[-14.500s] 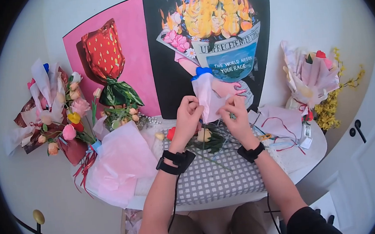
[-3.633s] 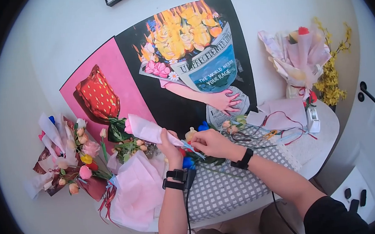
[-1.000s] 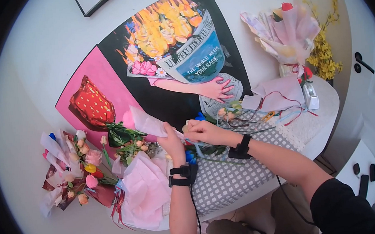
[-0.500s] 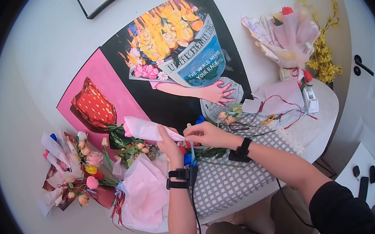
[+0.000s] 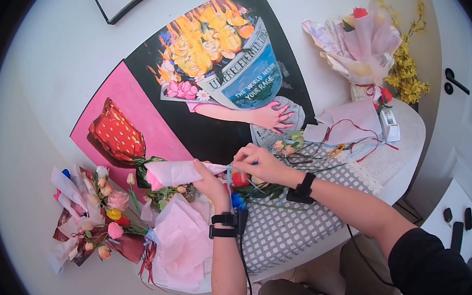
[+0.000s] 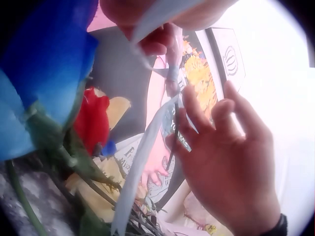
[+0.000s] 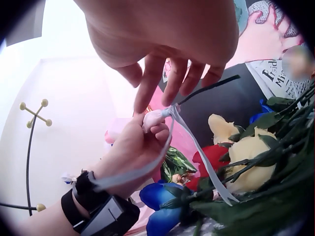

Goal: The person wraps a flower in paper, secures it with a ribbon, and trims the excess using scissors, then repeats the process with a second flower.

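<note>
My left hand (image 5: 211, 182) grips the narrow end of a flower wrapped in pale pink paper (image 5: 180, 174), its pink tip pointing left. A light blue ribbon (image 7: 204, 160) is wound around the neck of the wrap, and its tails hang down. Past the ribbon sticks out a thin dark stem (image 7: 211, 88). My right hand (image 5: 265, 167) hovers by the ribbon with fingers loosely extended, fingertips right at the knot in the right wrist view. Under the hands lie a blue rose (image 7: 165, 206), a red rose (image 7: 211, 162) and a cream rose (image 7: 248, 160).
Pink paper (image 5: 183, 246) and wrapped bouquets (image 5: 85, 209) lie at the left. On the right are ribbon-strewn paper (image 5: 345, 122), orange-handled scissors (image 5: 337, 150), a tape dispenser (image 5: 390, 126) and a standing bouquet (image 5: 361, 49). A checked cloth (image 5: 287, 232) covers the table's middle.
Earlier, both hands held a paper wrap upright; now the left hand alone holds one tilted left. In the last second its tip has dropped, and the right hand has risen slightly from the ribbon.
</note>
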The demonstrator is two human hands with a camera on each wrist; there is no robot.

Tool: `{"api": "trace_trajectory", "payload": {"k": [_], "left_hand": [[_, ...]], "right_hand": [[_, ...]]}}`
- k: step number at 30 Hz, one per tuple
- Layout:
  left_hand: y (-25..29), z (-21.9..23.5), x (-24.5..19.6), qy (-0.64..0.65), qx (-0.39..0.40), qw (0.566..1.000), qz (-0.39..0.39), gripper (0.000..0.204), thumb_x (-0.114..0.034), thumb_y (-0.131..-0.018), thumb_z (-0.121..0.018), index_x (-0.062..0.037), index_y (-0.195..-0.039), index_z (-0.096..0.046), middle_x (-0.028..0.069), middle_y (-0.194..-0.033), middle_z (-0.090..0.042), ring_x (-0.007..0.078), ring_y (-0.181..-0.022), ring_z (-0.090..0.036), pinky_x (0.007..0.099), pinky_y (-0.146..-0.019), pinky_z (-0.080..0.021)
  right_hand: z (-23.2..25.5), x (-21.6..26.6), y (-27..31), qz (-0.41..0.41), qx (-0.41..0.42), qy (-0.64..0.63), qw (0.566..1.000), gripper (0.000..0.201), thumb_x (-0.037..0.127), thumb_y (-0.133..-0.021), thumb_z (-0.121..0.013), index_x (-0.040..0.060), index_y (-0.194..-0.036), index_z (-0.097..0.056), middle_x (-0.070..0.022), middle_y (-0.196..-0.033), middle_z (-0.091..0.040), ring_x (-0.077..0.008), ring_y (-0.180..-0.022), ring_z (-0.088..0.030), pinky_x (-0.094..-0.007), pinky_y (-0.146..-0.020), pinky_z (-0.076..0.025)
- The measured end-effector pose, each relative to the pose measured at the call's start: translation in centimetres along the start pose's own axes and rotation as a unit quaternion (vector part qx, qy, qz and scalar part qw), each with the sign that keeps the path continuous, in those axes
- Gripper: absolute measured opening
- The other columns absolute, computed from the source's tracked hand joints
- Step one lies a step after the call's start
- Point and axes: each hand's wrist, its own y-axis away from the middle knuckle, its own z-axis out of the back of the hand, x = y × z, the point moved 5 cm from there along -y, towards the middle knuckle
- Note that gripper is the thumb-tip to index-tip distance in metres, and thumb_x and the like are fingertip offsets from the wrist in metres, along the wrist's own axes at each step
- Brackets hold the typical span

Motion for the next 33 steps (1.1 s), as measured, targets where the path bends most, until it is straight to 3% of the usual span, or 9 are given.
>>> {"api": "trace_trajectory", "payload": {"k": [1, 4, 8, 11, 13, 16, 23, 25, 33], "left_hand": [[0.0, -0.1, -0.1, 0.015, -0.004, 1.0, 0.004, 0.039, -0.036, -0.109, -0.052, -0.0058, -0.084, -0.056, 0.0034, -0.067, -0.057, 0.0118, -0.048, -0.053, 0.0265, -0.041, -0.038], [0.2, -0.6, -0.3, 0.041, -0.004, 0.999, 0.016, 0.042, -0.037, -0.109, -0.051, -0.0054, -0.083, -0.055, 0.0041, -0.065, -0.056, 0.0125, -0.048, -0.053, 0.027, -0.041, -0.039], [0.5, -1.2, -0.5, 0.052, 0.051, 0.997, 0.037, 0.045, -0.04, -0.109, -0.051, -0.0052, -0.081, -0.055, 0.0032, -0.061, -0.053, 0.0124, -0.045, -0.053, 0.0271, -0.04, -0.04], [0.8, -1.4, -0.6, 0.041, 0.058, 0.996, 0.056, 0.047, -0.041, -0.108, -0.052, -0.0055, -0.079, -0.055, 0.0023, -0.059, -0.051, 0.0121, -0.044, -0.052, 0.0267, -0.039, -0.039], [1.0, -1.6, -0.9, 0.037, 0.064, 0.995, 0.064, 0.046, -0.041, -0.108, -0.053, -0.0056, -0.078, -0.055, 0.0022, -0.06, -0.052, 0.0118, -0.044, -0.051, 0.0264, -0.039, -0.038], [0.8, -1.5, -0.4, 0.016, 0.046, 0.998, 0.044, 0.044, -0.039, -0.108, -0.054, -0.0055, -0.079, -0.055, 0.0025, -0.061, -0.053, 0.0111, -0.046, -0.051, 0.0263, -0.04, -0.038], [0.7, -0.9, -0.7, 0.007, 0.006, 1.0, -0.013, 0.037, -0.035, -0.109, -0.053, -0.0039, -0.089, -0.056, 0.0047, -0.067, -0.057, 0.0119, -0.05, -0.054, 0.0279, -0.043, -0.042], [0.9, -1.0, -0.9, 0.02, 0.015, 1.0, -0.008, 0.036, -0.034, -0.109, -0.053, -0.0035, -0.09, -0.056, 0.0054, -0.068, -0.058, 0.0124, -0.051, -0.056, 0.0281, -0.044, -0.043], [0.9, -1.6, -0.5, 0.036, 0.052, 0.998, -0.012, 0.036, -0.033, -0.109, -0.054, -0.0017, -0.091, -0.057, 0.0068, -0.072, -0.06, 0.015, -0.053, -0.059, 0.029, -0.043, -0.047]], "right_hand": [[0.4, 0.1, -0.1, -0.034, -0.017, 0.031, 0.999, 0.015, 0.02, -0.094, -0.071, 0.0061, -0.089, -0.075, -0.0029, -0.096, -0.066, -0.0197, -0.092, -0.058, -0.0352, -0.09, -0.043], [1.0, 1.7, -0.1, -0.026, -0.077, 0.043, 0.996, 0.013, 0.019, -0.092, -0.073, 0.0059, -0.09, -0.074, -0.0034, -0.089, -0.068, -0.0193, -0.092, -0.059, -0.0353, -0.086, -0.045], [0.6, 0.4, 0.0, -0.004, -0.027, 0.123, 0.992, 0.013, 0.018, -0.093, -0.072, 0.0051, -0.092, -0.074, -0.0056, -0.087, -0.068, -0.0188, -0.09, -0.06, -0.0353, -0.081, -0.047], [0.6, -0.3, 0.1, -0.016, -0.052, 0.096, 0.994, 0.015, 0.019, -0.088, -0.074, 0.0044, -0.091, -0.075, -0.0082, -0.08, -0.065, -0.0233, -0.081, -0.061, -0.037, -0.072, -0.049], [0.3, -0.8, 0.2, -0.08, -0.068, -0.034, 0.994, 0.015, 0.018, -0.088, -0.074, 0.0039, -0.091, -0.075, -0.0094, -0.08, -0.065, -0.0235, -0.078, -0.062, -0.0371, -0.07, -0.05], [0.2, -0.2, 0.3, -0.052, 0.011, 0.017, 0.998, 0.016, 0.017, -0.087, -0.074, 0.004, -0.095, -0.076, -0.0099, -0.081, -0.065, -0.0242, -0.082, -0.062, -0.0372, -0.074, -0.051], [0.7, 1.0, -0.1, -0.012, -0.015, 0.118, 0.993, 0.019, 0.011, -0.086, -0.076, 0.0054, -0.103, -0.075, -0.0063, -0.092, -0.062, -0.0256, -0.095, -0.059, -0.036, -0.084, -0.048], [0.9, 2.1, 0.0, 0.009, -0.076, 0.095, 0.993, 0.015, 0.01, -0.085, -0.075, 0.0044, -0.098, -0.073, -0.0059, -0.093, -0.06, -0.0263, -0.096, -0.058, -0.0367, -0.086, -0.047], [1.0, 1.6, 0.2, 0.028, -0.048, 0.184, 0.981, 0.013, 0.011, -0.087, -0.074, 0.0018, -0.096, -0.07, -0.0071, -0.092, -0.058, -0.0255, -0.093, -0.056, -0.0378, -0.085, -0.046]]}}
